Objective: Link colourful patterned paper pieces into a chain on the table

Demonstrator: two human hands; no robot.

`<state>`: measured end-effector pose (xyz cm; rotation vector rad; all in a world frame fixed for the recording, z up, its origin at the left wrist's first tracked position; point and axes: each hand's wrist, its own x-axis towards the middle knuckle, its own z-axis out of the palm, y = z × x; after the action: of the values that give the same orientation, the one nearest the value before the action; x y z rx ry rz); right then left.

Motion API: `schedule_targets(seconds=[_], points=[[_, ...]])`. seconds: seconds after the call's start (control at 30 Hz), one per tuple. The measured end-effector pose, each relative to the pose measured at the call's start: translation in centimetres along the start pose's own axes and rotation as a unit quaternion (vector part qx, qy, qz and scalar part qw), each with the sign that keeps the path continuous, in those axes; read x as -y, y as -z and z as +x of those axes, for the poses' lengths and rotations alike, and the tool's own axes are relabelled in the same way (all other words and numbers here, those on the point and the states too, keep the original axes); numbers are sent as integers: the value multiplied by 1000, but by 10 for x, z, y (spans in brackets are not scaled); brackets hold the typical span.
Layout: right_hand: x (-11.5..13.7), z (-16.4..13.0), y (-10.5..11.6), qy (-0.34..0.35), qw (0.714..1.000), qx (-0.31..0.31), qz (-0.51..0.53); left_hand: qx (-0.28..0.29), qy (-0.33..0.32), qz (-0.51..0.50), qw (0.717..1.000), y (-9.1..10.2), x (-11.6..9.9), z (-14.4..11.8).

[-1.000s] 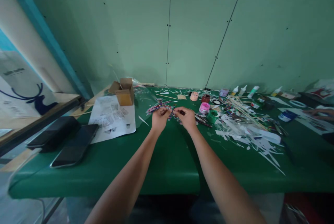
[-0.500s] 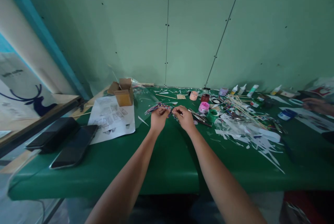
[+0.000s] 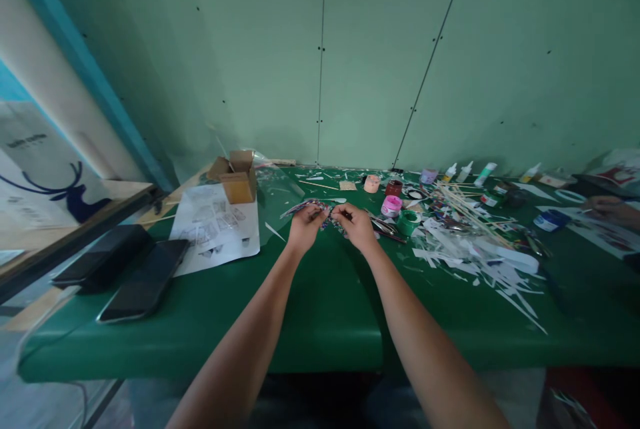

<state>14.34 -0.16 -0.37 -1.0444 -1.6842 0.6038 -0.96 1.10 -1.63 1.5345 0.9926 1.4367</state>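
My left hand is closed, thumb and fingers pinching a small multicoloured patterned piece. Its streaky left end sticks out beyond the fingers, and its exact kind is too small to make out. Close by on the right, my right hand pinches at the same piece's right side, fingertips together. The hands hide much of the piece. Just right of my right hand lie some dark, slim metal tools, along with an open pink paint jar and a green paint jar.
White paper scraps and thin wooden sticks cover the right side. On the left are a printed sheet, an open cardboard box and a phone. Another person's hand is at far right, near a blue jar.
My hands stay almost in place, with small finger shifts on the patterned piece, whose left end now looks tilted differently. The other person's hand at far right has moved slightly.
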Motion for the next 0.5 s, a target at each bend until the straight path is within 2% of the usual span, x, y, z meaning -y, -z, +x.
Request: schedule_targets(seconds=[0.13,0.3,0.5], points=[[-3,0,0,-54,998,15,25,14,-26,33,999,2,-3,-2],[-3,0,-1,-67,997,-18,38,30,-23,6,999,2,-6,-2],[0,0,-2,-120,987,44,97,38,-3,31,999,4,-7,-2]])
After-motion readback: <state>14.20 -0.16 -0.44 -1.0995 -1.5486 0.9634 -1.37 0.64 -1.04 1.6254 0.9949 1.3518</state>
